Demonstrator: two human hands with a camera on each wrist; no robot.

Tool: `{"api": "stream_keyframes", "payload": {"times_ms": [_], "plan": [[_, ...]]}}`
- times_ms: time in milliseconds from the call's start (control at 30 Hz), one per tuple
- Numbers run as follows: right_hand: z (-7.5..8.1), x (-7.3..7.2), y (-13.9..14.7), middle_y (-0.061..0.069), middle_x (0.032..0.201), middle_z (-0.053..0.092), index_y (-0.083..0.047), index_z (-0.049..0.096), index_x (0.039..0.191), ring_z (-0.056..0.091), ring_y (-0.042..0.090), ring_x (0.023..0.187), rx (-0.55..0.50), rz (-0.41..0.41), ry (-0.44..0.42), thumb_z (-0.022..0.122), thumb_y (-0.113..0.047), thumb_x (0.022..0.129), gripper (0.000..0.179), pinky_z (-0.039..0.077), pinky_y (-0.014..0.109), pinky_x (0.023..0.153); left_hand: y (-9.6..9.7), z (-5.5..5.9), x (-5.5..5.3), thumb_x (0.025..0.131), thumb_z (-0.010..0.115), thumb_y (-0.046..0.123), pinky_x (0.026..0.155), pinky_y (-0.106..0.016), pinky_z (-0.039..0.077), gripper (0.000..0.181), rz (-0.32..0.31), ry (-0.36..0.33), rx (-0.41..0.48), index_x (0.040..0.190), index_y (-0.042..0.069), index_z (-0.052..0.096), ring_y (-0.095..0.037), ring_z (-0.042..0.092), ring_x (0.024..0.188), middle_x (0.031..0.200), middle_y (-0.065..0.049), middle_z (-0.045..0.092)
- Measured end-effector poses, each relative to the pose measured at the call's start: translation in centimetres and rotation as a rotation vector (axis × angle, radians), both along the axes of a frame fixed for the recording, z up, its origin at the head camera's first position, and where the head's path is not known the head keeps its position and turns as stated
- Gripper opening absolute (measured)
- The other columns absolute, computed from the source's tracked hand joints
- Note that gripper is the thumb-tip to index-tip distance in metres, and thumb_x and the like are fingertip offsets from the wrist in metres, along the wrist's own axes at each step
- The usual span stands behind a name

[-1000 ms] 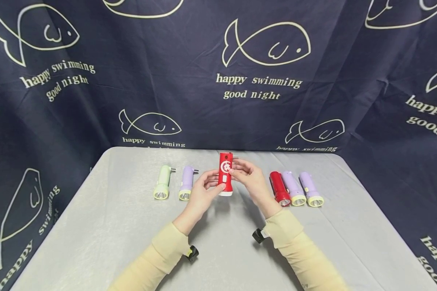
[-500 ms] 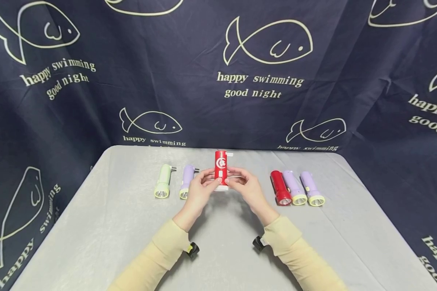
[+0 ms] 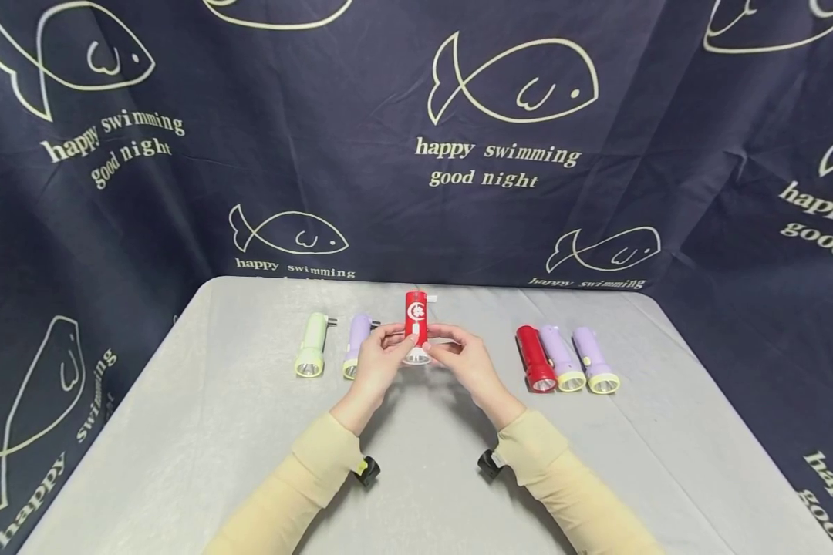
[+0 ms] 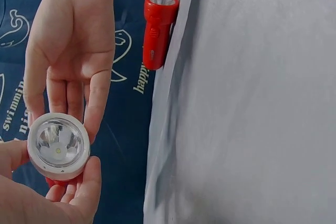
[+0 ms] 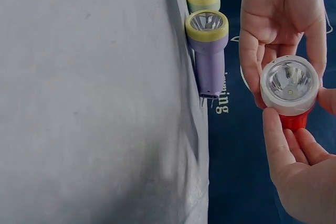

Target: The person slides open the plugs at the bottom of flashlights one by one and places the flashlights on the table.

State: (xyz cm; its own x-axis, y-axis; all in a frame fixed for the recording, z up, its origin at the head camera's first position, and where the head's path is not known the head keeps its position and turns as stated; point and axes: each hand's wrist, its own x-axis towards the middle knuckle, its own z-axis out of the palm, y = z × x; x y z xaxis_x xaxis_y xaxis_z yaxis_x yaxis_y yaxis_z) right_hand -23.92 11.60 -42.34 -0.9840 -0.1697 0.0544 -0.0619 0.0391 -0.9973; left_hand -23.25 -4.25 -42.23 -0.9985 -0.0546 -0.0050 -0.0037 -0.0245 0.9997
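Both hands hold a red flashlight (image 3: 416, 314) above the middle of the table. It has a white emblem, a white switch and a white head rim; a pale plug piece sticks out to the right near its top. My left hand (image 3: 377, 364) pinches it from the left, thumb on the front near the head. From the right, my right hand (image 3: 473, 367) grips the same lower part, thumb near the rim. The clear lens (image 4: 58, 142) faces the left wrist camera, and the reflector (image 5: 290, 81) shows in the right wrist view. Fingertips behind the body are partly hidden.
On the left of the grey table (image 3: 430, 486) lie a green flashlight (image 3: 313, 335) and a purple flashlight (image 3: 358, 335), prongs out. To the right lie a darker red flashlight (image 3: 531, 351) and two purple ones. A dark fish-print curtain (image 3: 389, 139) hangs behind.
The right hand has slid from the flashlight's upper part down to its head end. The flashlight has moved slightly left, and its lens has tilted toward the head camera.
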Motion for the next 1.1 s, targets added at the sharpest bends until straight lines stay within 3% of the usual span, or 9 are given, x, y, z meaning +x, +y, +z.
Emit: {"api": "stream_keyframes", "payload": {"times_ms": [167,433,733,933,1100], "plan": [[-0.3,-0.4,-0.1,0.022,0.125,0.057,0.002,0.057,0.126,0.065,0.011,0.083,-0.002,0.002,-0.068,0.068,-0.009,0.085,0.044,0.050,0.050,0.089,0.1,-0.6,-0.3,0.084,0.069,0.017,0.075,-0.024,0.053,0.042,0.015,-0.020,-0.056,0.121,-0.001,0.058,-0.020,0.061,0.096,0.111,-0.017,0.064],[-0.6,-1.0,-0.4,0.023,0.121,0.058,0.003,0.058,0.123,0.066,0.016,0.089,0.008,0.013,-0.139,0.065,-0.007,0.086,0.039,0.051,0.047,0.090,0.2,-1.0,-0.4,0.086,0.065,0.015,0.064,-0.023,0.053,0.041,0.036,-0.059,-0.129,0.121,-0.003,0.058,-0.017,0.060,0.084,0.112,-0.016,0.063],[-1.3,-1.6,-1.1,0.023,0.113,0.062,0.006,0.059,0.120,0.067,0.018,0.087,0.082,0.012,-0.154,0.062,-0.002,0.086,0.035,0.055,0.038,0.083,0.4,-1.7,-0.5,0.089,0.059,0.013,0.081,-0.032,0.054,0.041,0.050,-0.032,-0.270,0.124,-0.008,0.054,-0.026,0.061,0.099,0.114,-0.020,0.062],[-1.7,-1.9,-1.3,0.024,0.114,0.063,0.007,0.059,0.121,0.068,0.018,0.085,0.106,0.024,-0.173,0.062,-0.002,0.086,0.037,0.056,0.036,0.081,0.5,-2.0,-0.6,0.091,0.056,0.013,0.094,-0.043,0.048,0.040,0.037,0.021,-0.443,0.123,-0.011,0.053,-0.034,0.058,0.108,0.116,-0.026,0.060],[-2.2,-2.3,-1.4,0.024,0.115,0.063,0.008,0.059,0.120,0.067,0.014,0.081,0.100,0.036,-0.200,0.062,0.000,0.085,0.036,0.056,0.033,0.079,0.6,-2.3,-0.6,0.091,0.055,0.012,0.096,-0.047,0.044,0.039,0.037,0.049,-0.556,0.121,-0.013,0.054,-0.038,0.056,0.110,0.113,-0.028,0.059]]}}
